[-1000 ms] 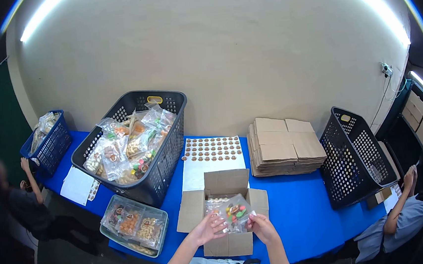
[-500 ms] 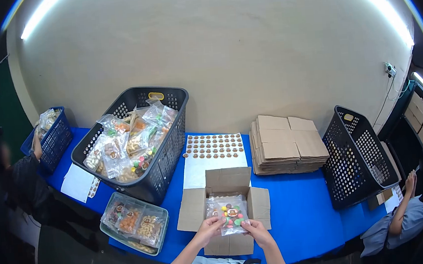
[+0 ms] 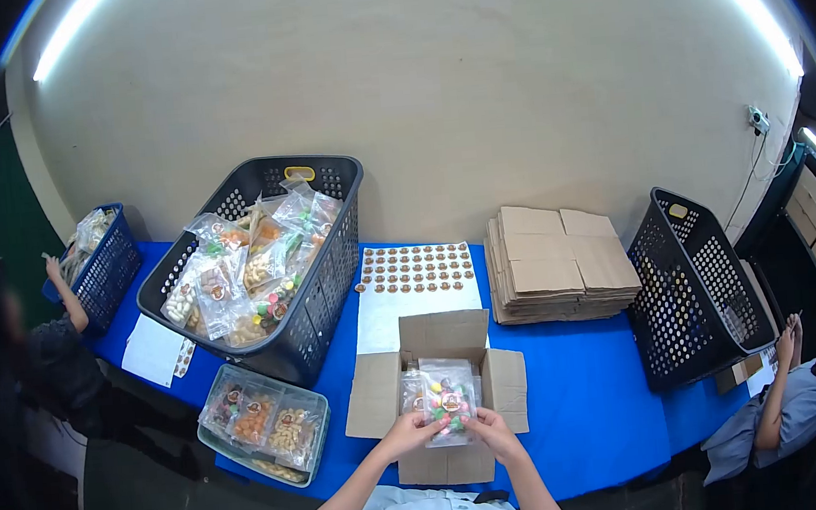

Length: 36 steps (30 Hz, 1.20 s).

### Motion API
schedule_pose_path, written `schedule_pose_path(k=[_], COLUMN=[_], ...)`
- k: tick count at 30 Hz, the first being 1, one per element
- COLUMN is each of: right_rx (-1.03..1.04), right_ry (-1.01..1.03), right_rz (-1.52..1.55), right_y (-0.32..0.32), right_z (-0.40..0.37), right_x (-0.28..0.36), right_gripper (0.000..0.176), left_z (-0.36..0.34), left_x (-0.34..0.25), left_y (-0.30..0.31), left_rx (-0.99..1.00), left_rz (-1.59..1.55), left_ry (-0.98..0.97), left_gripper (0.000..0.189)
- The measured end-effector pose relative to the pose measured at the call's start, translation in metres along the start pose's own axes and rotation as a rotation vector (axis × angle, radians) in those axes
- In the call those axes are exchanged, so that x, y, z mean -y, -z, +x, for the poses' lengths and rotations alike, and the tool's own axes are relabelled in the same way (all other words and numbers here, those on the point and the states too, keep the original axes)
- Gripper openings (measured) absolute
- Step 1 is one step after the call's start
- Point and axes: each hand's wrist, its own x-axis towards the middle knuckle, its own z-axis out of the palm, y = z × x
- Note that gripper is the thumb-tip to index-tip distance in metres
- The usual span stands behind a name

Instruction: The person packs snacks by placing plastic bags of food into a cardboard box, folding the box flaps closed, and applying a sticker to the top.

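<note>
Okay, left hand (image 3: 413, 435) gripping, thumb and fingers pinched on the near-left edge of a clear candy bag (image 3: 448, 390). Right hand (image 3: 493, 432) gripping too, on the near-right edge of the same bag. Bag sits between 1 and 2 o'clock of the left hand, between 10 and 11 o'clock of the right. Multicoloured sweets inside, round brown label on the front. It's held over the mouth of an open carton (image 3: 445, 331), flaps folded out; more bags show in there, partly covered. Can't tell if the held bag touches them.

Clock from the bag: sticker sheet (image 3: 404, 321) at 12, partly behind the carton's rear flap; flattened cardboard stack (image 3: 562, 262) between 1 and 2; dark basket (image 3: 678, 315) at 2; big basket (image 3: 321, 305) full of bags at 10; plastic tub (image 3: 320, 449) of bags at 9. Blue tablecloth (image 3: 583, 404) under all that. Co-worker (image 3: 775, 413) at 3, hands raised; another person (image 3: 57, 364) out past 9, hand by a blue basket (image 3: 108, 274).
</note>
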Motion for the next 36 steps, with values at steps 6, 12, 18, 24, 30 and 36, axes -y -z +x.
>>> schedule_pose_path(k=[6, 12, 18, 24, 30, 36], right_rx=[-0.339, -0.532, -0.424, -0.471, -0.401, -0.422], right_ry=[0.239, 0.263, 0.277, 0.428, 0.486, 0.453], right_rz=[-0.696, -0.993, -1.016, -1.179, -1.296, -1.322], right_y=[0.025, 0.003, 0.002, -0.002, 0.001, -0.001], right_z=[0.052, 0.045, 0.039, 0.042, 0.047, 0.053], right_x=[-0.075, -0.084, -0.071, -0.067, -0.070, -0.070], right_gripper=[0.039, 0.060, 0.053, 0.039, 0.040, 0.045], left_z=[0.043, 0.059, 0.042, 0.054, 0.052, 0.063], left_x=[0.034, 0.079, 0.064, 0.070, 0.058, 0.062], left_y=[-0.010, -0.014, -0.033, -0.025, -0.028, -0.027], left_rx=[-0.293, -0.399, -0.746, -0.760, -0.744, -0.704], left_rz=[0.061, 0.226, 0.546, 0.666, 0.767, 0.714], left_ry=[-0.235, -0.280, -0.454, -0.480, -0.448, -0.407], left_gripper=[0.051, 0.051, 0.047, 0.047, 0.045, 0.042])
